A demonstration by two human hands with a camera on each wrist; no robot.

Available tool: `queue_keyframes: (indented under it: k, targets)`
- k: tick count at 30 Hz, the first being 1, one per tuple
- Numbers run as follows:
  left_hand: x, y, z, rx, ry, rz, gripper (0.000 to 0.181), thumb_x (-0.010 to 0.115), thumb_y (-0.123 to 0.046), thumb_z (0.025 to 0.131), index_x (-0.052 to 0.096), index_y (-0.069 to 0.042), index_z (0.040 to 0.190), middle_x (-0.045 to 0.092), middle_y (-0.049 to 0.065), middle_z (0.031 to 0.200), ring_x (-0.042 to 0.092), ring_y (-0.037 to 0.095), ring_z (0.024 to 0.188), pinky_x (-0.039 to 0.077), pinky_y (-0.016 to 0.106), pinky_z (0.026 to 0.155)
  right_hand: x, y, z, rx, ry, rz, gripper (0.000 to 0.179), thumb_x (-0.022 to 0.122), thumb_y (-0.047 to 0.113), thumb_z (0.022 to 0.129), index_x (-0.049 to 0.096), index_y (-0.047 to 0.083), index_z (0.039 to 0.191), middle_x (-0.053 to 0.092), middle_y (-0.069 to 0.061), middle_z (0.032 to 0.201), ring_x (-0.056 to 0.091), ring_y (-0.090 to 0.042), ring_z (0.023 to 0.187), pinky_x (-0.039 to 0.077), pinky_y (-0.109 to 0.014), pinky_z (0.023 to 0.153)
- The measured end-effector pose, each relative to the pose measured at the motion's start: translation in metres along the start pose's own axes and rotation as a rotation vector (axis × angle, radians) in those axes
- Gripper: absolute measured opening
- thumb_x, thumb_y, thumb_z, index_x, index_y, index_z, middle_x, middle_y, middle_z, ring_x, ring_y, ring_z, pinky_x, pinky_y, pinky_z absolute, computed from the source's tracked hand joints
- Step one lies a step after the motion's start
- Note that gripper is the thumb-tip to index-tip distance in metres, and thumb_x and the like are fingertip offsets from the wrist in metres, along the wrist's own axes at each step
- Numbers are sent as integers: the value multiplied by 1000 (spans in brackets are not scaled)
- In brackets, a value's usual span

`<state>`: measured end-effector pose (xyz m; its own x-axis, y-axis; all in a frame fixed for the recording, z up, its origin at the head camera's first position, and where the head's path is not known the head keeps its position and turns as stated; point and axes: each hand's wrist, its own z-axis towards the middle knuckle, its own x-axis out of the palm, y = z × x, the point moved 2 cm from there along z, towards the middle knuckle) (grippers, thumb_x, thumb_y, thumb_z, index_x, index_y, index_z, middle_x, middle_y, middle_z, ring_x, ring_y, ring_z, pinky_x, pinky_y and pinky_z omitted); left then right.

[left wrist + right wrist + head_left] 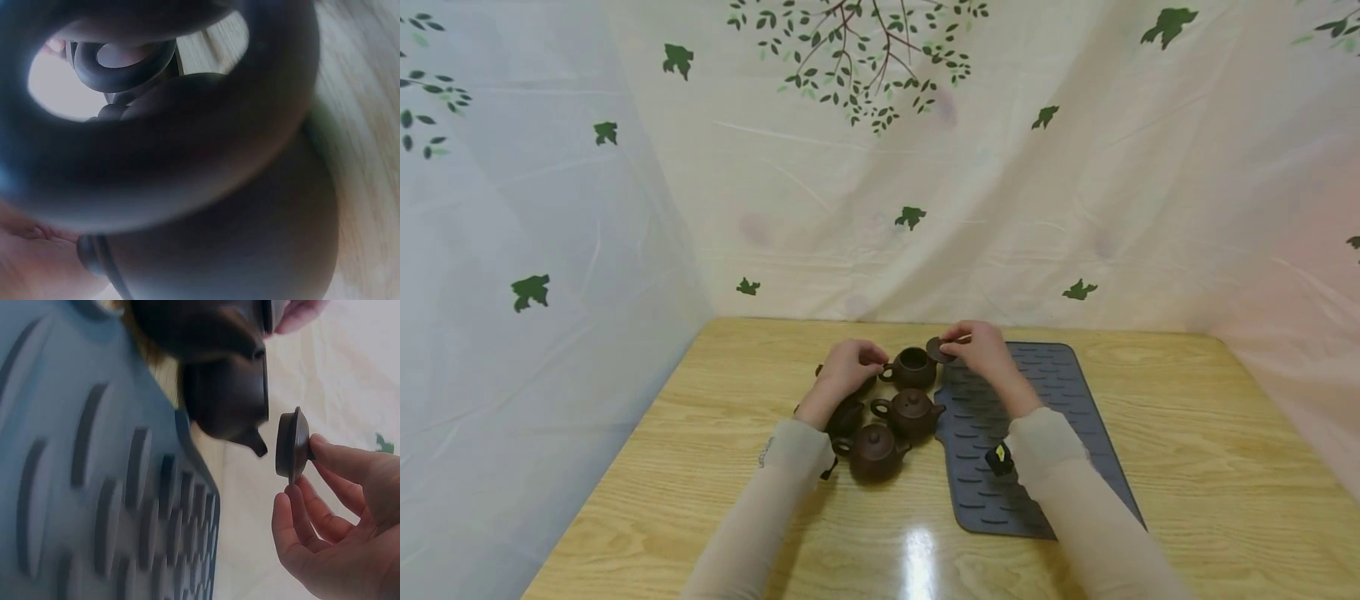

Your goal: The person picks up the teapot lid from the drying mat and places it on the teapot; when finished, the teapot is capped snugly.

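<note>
A dark brown teapot [913, 367] stands uncovered at the back of the group, its round mouth facing up. At its handle, my left hand [853, 363] has its fingertips, and it seems to pinch the handle there. My right hand [350, 506] pinches the knob of a round lid [292, 445], tilted on edge and clear of the pot, beside the spout. Two lidded teapots, a middle one [912, 414] and a near one [874, 455], stand in front. More dark pots [846, 417] lie partly hidden under my left wrist.
A dark grey ridged mat [1000, 500] lies right of the teapots, beneath my right forearm. All of it rests on a wood-grain table [685, 492]. A pale curtain [820, 208] with leaf and bird prints hangs behind.
</note>
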<state>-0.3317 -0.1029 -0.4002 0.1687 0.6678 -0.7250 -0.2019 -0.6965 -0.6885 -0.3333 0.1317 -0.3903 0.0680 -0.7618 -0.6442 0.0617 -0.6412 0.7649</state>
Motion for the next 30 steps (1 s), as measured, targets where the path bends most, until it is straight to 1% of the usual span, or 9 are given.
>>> queue_keyframes:
  k: [3, 9, 11, 17, 22, 24, 27, 30]
  targets:
    - [0, 0, 0, 2, 2, 3, 13, 68, -9, 94, 75, -9, 105, 75, 9, 106, 70, 25, 101, 57, 40, 89, 8, 6, 2, -7, 7, 21, 21, 68, 20, 96, 70, 8, 112, 66, -16, 126, 64, -35, 116, 56, -44, 83]
    - [-1, -1, 1, 10, 0, 8, 12, 68, -9, 94, 75, -9, 104, 76, 8, 105, 70, 24, 100, 57, 39, 89, 23, 16, 6, -46, 2, 13, 19, 70, 19, 94, 71, 7, 109, 69, -16, 120, 66, -36, 113, 57, -46, 87]
    - [-1, 0, 1, 11, 0, 13, 12, 68, -9, 94, 75, -10, 104, 76, 8, 105, 71, 24, 100, 57, 39, 89, 27, 18, 6, -43, 3, 20, 18, 70, 18, 94, 72, 8, 109, 69, -15, 120, 65, -35, 113, 57, -46, 88]
    - [1, 2, 3, 10, 2, 7, 12, 68, -10, 94, 75, -10, 103, 76, 7, 105, 71, 23, 100, 57, 39, 89, 36, 19, 8, -57, -16, 20, 17, 71, 17, 94, 72, 8, 107, 70, -13, 118, 66, -34, 110, 57, -45, 87]
    - [2, 2, 3, 10, 5, 6, 12, 68, -10, 94, 75, -10, 103, 76, 8, 105, 71, 24, 101, 57, 40, 90, 42, 16, 8, -56, -22, -22, 15, 70, 17, 94, 72, 9, 107, 71, -12, 116, 67, -33, 110, 58, -45, 87]
    - [2, 2, 3, 13, 6, 10, 12, 68, -9, 94, 75, -10, 103, 76, 8, 105, 71, 24, 100, 57, 39, 90, 43, 15, 8, -53, -24, -40, 15, 70, 18, 94, 72, 10, 107, 71, -11, 115, 67, -33, 110, 58, -44, 87]
    - [2, 2, 3, 15, 7, 12, 13, 67, -11, 95, 75, -9, 105, 76, 8, 106, 70, 24, 101, 57, 40, 90, 40, 15, 6, -57, -17, -39, 20, 68, 20, 95, 72, 10, 112, 70, -12, 120, 65, -33, 113, 57, -44, 87]
    - [-1, 2, -1, 28, -6, 33, 16, 65, -13, 97, 73, -10, 110, 74, 8, 110, 69, 24, 104, 56, 40, 91, 27, 13, -1, -72, -16, -36, 30, 65, 24, 98, 68, 9, 124, 65, -14, 131, 61, -35, 120, 56, -48, 90]
